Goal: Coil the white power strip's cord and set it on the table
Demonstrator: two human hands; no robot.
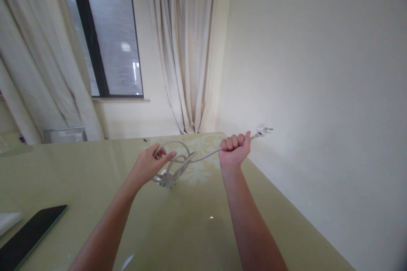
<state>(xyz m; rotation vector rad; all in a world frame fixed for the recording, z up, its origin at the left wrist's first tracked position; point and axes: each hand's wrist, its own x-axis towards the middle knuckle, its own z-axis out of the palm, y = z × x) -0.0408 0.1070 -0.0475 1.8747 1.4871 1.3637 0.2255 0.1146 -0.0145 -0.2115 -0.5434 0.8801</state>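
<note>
A pale grey power cord (203, 158) runs between my two hands above the table. My right hand (234, 149) is wrapped in a fist around the cord close to its white plug (261, 130), whose metal prongs point right. On the other side, my left hand (155, 160) holds the tangled loops of the cord, with the thumb stretched along them and the other fingers curled. Below these loops, beside the left hand, is a white block-like piece (167, 179), partly covered by the cord. Whether it rests on the table I cannot tell.
The glossy greenish table (178, 228) meets a white wall (311, 93) on the right. A dark flat slab (33, 235) and a white object (9, 222) lie at the left. Curtains (187, 51) and a window (114, 29) stand behind. A small black item (145, 140) is near the far edge.
</note>
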